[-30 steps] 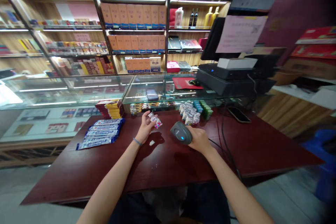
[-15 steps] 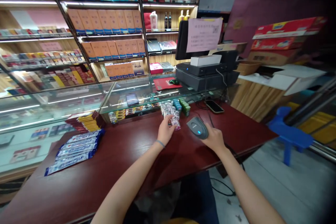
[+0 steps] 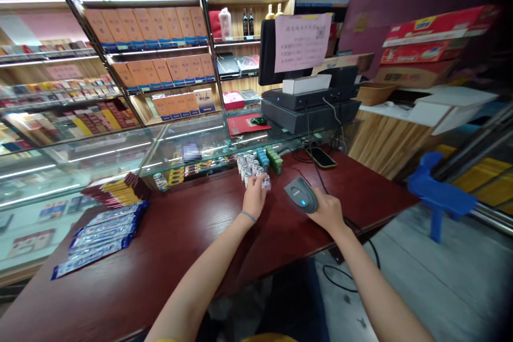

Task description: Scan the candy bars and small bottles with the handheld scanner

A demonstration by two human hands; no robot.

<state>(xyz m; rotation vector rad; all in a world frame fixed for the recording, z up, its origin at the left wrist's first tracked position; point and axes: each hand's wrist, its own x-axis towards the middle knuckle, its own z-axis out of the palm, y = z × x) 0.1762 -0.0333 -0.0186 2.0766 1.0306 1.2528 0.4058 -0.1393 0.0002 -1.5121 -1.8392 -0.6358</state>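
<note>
My left hand (image 3: 255, 196), with a thin band at its wrist, reaches to the front of a cluster of small clear bottles (image 3: 247, 163). Its fingers are closed around one small bottle (image 3: 266, 184) at the cluster's near right edge; the fingers partly hide it. Beside that cluster stand a short row of blue small packs (image 3: 263, 158) and a row of green ones (image 3: 274, 160). Wrapped round the handle of a grey barcode scanner (image 3: 300, 194), my right hand (image 3: 327, 210) holds it above the table, its blue light lit and its head pointing left toward the bottles.
On the dark red table (image 3: 192, 246) lie blue-and-white sachets (image 3: 102, 235) and red-and-yellow packets (image 3: 120, 191) at left. A phone (image 3: 321, 157) and cables are behind the scanner. Beyond are a glass counter, a monitor (image 3: 267, 53) and shelves. A blue stool (image 3: 441, 192) stands at right.
My left hand has moved slightly forward with the small bottle, closer against the cluster. The scanner stays in my right hand, almost unmoved. The whole view has shifted a little.
</note>
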